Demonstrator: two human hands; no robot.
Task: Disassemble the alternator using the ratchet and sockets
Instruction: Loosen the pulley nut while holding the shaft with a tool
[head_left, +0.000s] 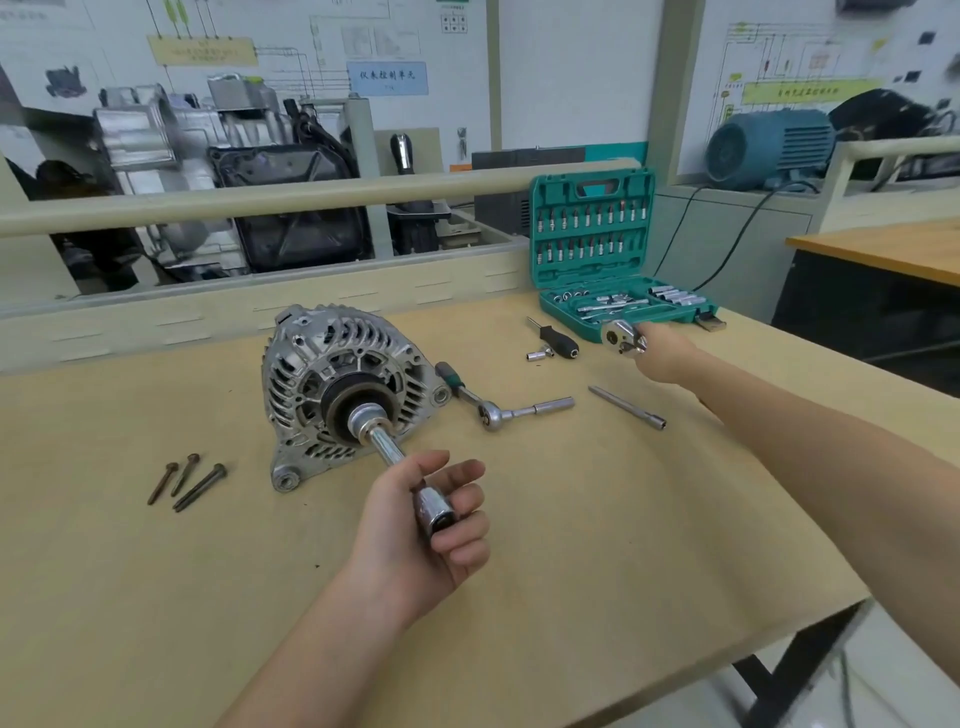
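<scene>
Two hands are engaged. The alternator (343, 384) lies on the bench (571, 545) at centre, pulley face turned toward the viewer, with a large socket (363, 418) seated on the pulley nut and an extension bar (387, 449) running from it toward 5 o'clock.

Step in hand, as judged: fitting a drive to the free end of that bar. To do this well, the bar should be kept in line with the shaft so the socket stays square on the nut, and the ratchet's square drive pressed fully home before any turning load is applied. The housing appears unclamped and may roll under torque.

Left hand (426, 519): fingers curled round the bar near its outer end, gripping it.

Right hand (662, 353): extended toward 1 o'clock, closed round the handle of a ratchet (621, 336), its head protruding, just in front of the green socket case (587, 249).

A second ratchet (491, 410) lies at 3 o'clock of the alternator; three long bolts (187, 480) lie at 9 o'clock.
</scene>
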